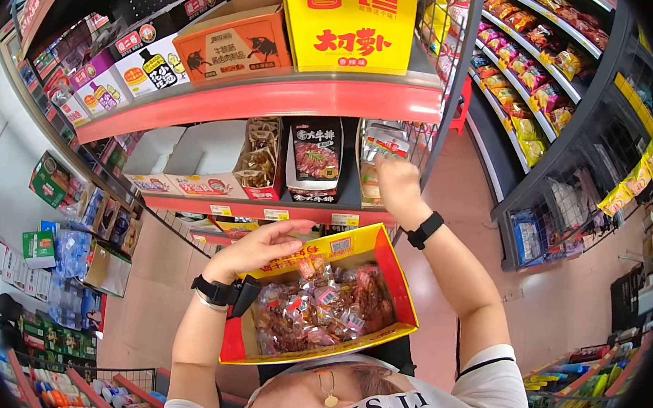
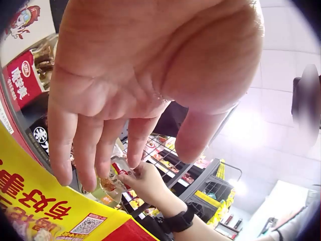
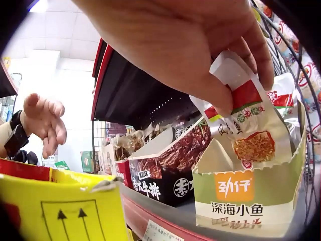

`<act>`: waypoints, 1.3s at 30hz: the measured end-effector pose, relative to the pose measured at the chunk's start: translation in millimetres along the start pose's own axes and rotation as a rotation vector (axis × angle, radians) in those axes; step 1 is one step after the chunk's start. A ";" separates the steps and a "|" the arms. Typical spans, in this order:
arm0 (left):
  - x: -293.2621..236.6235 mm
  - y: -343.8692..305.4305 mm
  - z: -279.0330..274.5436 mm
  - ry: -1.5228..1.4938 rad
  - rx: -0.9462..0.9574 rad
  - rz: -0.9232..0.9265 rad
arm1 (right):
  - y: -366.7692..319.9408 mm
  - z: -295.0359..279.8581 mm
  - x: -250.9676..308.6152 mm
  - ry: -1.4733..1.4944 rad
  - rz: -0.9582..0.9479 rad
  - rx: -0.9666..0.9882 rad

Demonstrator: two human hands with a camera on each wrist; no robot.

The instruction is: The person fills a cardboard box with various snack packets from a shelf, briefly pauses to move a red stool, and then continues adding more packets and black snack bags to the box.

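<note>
My right hand (image 1: pixel 399 185) reaches to the lower shelf and pinches the top of a silvery snack packet (image 3: pixel 256 128) between thumb and fingers. The packet's lower part stands inside a green and cream display carton (image 3: pixel 246 201). Other packets fill the carton behind it. My left hand (image 1: pixel 261 246) is held with fingers extended and palm bare, above the far left edge of a yellow and red carton (image 1: pixel 403 288). That carton is in front of my body, full of small clear-wrapped snacks (image 1: pixel 325 305).
Beside the green carton stands a black box of meat-snack packets (image 1: pixel 315 156), then white cartons (image 1: pixel 207 151) further left. A red-edged upper shelf (image 1: pixel 273 106) overhangs them, bearing a large yellow box (image 1: pixel 350 27). A wire mesh panel (image 1: pixel 440 74) borders the right end.
</note>
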State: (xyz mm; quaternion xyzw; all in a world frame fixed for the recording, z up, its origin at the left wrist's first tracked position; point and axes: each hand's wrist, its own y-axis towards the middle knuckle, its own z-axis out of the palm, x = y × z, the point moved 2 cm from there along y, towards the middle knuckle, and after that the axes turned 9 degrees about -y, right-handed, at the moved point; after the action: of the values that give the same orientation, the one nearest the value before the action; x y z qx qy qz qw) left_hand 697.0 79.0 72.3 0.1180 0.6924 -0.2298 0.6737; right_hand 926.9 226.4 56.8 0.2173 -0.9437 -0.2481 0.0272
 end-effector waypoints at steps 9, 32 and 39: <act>0.9 -2.2 -4.0 -0.035 -0.288 0.161 | -24.2 -102.9 21.9 0.540 -0.001 -0.148; 30.0 -13.1 10.4 0.429 0.010 -0.156 | -62.6 -57.5 46.9 0.663 -0.383 0.716; 50.4 -9.2 31.7 0.612 0.305 -0.144 | -54.4 -57.0 43.5 0.603 -0.390 0.663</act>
State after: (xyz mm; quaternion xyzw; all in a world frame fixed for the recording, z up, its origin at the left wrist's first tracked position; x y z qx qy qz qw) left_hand 717.2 48.5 24.4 0.2315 0.8265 -0.3316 0.3916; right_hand 918.2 139.4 78.1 0.4492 -0.8635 0.1396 0.1818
